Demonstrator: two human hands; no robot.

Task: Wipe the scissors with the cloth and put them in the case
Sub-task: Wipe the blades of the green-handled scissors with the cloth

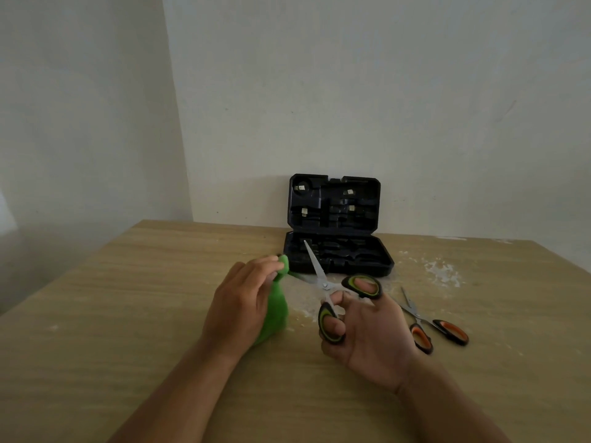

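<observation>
My right hand (pixel 367 340) holds scissors with green-and-black handles (pixel 323 282), fingers through both handle loops, the shut blades pointing up and away towards the case. My left hand (pixel 238 306) grips a green cloth (pixel 275 310) just left of the blades; the cloth hangs down from my fingers and does not touch the blades. An open black case (pixel 339 260) lies at the back of the table, its lid leaning upright against the wall. A second pair of scissors with orange-and-black handles (pixel 431 327) lies flat on the table to the right of my right hand.
The wooden table (pixel 128 314) has white scuffed patches (pixel 443 271) to the right of the case. A pale wall rises right behind the case. The table's left edge runs diagonally at the far left.
</observation>
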